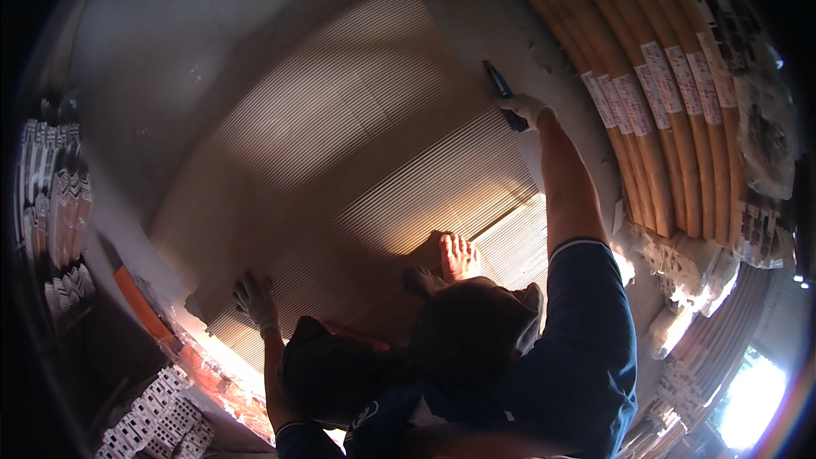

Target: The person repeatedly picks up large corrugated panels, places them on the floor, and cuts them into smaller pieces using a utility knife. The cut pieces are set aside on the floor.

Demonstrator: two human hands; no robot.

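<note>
A large ribbed brown sheet of corrugated cardboard (289, 119) lies beneath me, with bands of shadow and sunlight across it. My left hand (255, 301), in a grey glove, rests on the sheet near its lower left edge, fingers spread and holding nothing. With my right arm stretched forward, my right hand (525, 109), in a pale glove, is closed around a slim blue-and-black utility knife (500, 79) at the sheet's right edge. One end of the knife points up and left; part of it is hidden by my fingers. My bare foot (459, 257) stands on the sheet.
Long brown wrapped bundles (633, 110) with pale labels are stacked along the right. White profile lengths (157, 416) lie at the lower left, and silvery angled ones (68, 212) at the far left. Grey floor (212, 0) extends beyond the sheet. An orange strip (140, 302) borders the left side.
</note>
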